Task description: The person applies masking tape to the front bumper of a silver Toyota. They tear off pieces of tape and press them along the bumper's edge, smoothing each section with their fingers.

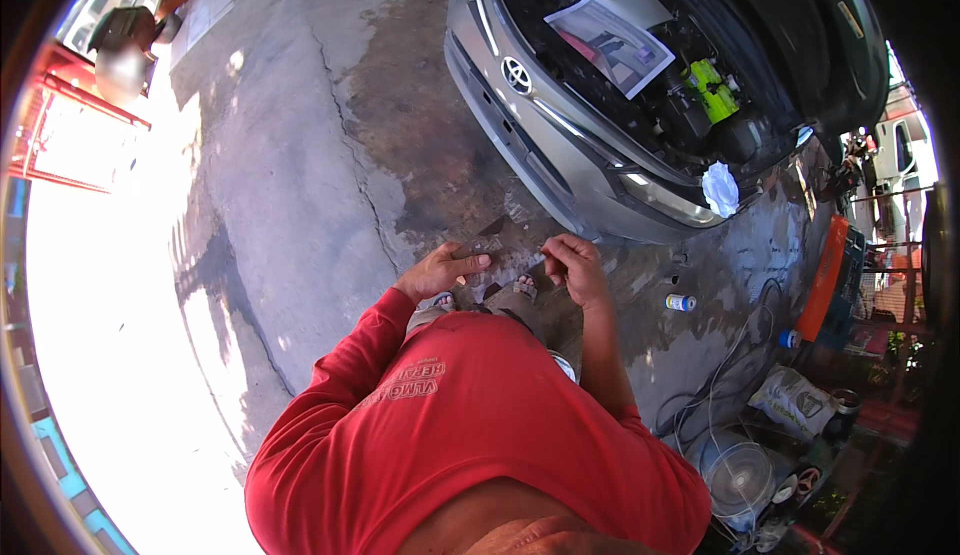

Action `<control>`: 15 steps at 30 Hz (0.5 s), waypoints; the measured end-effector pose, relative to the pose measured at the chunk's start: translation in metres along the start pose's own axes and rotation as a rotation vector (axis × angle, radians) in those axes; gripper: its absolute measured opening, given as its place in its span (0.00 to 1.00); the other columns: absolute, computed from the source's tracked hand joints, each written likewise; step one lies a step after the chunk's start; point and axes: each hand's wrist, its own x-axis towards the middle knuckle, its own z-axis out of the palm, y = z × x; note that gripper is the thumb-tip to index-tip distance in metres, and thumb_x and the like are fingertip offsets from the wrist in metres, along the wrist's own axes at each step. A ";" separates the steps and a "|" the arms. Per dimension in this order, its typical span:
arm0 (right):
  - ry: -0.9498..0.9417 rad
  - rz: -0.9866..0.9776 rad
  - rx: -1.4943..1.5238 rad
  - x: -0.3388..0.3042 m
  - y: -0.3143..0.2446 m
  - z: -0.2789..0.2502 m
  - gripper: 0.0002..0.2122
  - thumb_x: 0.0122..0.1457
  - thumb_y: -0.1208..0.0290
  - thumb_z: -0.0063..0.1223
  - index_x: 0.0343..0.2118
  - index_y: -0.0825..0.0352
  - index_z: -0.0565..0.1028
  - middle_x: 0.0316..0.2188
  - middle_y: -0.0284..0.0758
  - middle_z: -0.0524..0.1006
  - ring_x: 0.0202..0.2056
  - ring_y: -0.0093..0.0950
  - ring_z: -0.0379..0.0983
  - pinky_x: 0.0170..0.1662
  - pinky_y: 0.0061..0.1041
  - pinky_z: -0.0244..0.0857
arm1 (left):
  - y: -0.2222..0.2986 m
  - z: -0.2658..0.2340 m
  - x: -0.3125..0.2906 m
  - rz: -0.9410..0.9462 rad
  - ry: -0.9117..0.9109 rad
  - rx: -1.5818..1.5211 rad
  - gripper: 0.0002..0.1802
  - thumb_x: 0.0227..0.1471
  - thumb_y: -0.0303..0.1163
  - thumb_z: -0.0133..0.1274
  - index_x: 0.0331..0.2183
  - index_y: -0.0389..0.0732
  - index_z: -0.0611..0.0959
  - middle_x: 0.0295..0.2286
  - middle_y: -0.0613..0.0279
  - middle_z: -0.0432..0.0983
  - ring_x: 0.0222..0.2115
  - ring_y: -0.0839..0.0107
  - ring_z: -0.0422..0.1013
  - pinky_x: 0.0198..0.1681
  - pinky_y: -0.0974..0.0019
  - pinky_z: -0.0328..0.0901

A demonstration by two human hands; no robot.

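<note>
My left hand and my right hand are held in front of my belly, a short way apart. Between them is a crumpled, see-through plastic piece, hard to tell from the wet floor behind it. The left fingers are curled, with the thumb along its near side. My right hand is closed in a pinch at its right edge. Beyond my hands stands a grey car with its hood up. A printed sheet lies over the engine bay, near a bright yellow-green object.
A pale blue crumpled cloth or glove rests by the headlight. On the cracked concrete floor lie a small can and loose hoses or cables. A fan-like round object and a white sack are at the lower right.
</note>
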 end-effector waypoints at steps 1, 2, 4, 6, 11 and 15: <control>0.054 -0.019 0.071 0.011 0.000 -0.007 0.14 0.69 0.64 0.56 0.29 0.67 0.79 0.17 0.27 0.73 0.16 0.17 0.64 0.19 0.20 0.55 | -0.006 -0.013 0.001 -0.023 -0.063 0.009 0.33 0.62 0.57 0.59 0.52 0.36 0.82 0.37 0.66 0.78 0.37 0.75 0.70 0.42 0.67 0.65; 0.182 -0.034 0.120 0.023 0.001 -0.018 0.14 0.69 0.63 0.57 0.28 0.67 0.78 0.17 0.28 0.73 0.16 0.18 0.64 0.19 0.21 0.55 | -0.004 -0.016 -0.006 -0.008 0.046 -0.161 0.32 0.63 0.55 0.58 0.51 0.35 0.81 0.37 0.65 0.79 0.36 0.74 0.71 0.42 0.67 0.66; 0.418 -0.038 0.099 0.040 -0.005 -0.044 0.16 0.68 0.60 0.58 0.27 0.67 0.77 0.16 0.28 0.73 0.15 0.18 0.64 0.19 0.21 0.54 | -0.042 -0.045 0.012 -0.010 0.160 -0.371 0.30 0.63 0.55 0.59 0.46 0.34 0.83 0.34 0.63 0.79 0.33 0.73 0.72 0.38 0.70 0.66; 0.513 0.025 -0.058 0.052 -0.016 -0.059 0.17 0.67 0.59 0.59 0.26 0.66 0.76 0.16 0.28 0.73 0.15 0.18 0.65 0.19 0.21 0.54 | -0.078 -0.079 0.042 0.026 0.198 -0.696 0.23 0.64 0.49 0.59 0.42 0.35 0.82 0.29 0.62 0.80 0.29 0.74 0.74 0.34 0.72 0.66; 0.367 0.361 -0.510 0.089 -0.012 -0.070 0.16 0.67 0.57 0.60 0.28 0.66 0.78 0.19 0.29 0.76 0.18 0.18 0.68 0.21 0.19 0.58 | -0.060 -0.157 0.094 0.220 0.351 -0.391 0.15 0.63 0.37 0.56 0.41 0.33 0.83 0.28 0.62 0.81 0.28 0.72 0.77 0.35 0.68 0.69; 0.185 0.401 -0.886 0.199 0.005 -0.052 0.16 0.64 0.56 0.62 0.36 0.68 0.83 0.25 0.33 0.82 0.23 0.24 0.76 0.29 0.26 0.68 | -0.053 -0.231 0.144 -0.023 0.391 -0.298 0.16 0.61 0.34 0.56 0.43 0.31 0.85 0.31 0.62 0.82 0.29 0.73 0.77 0.35 0.68 0.70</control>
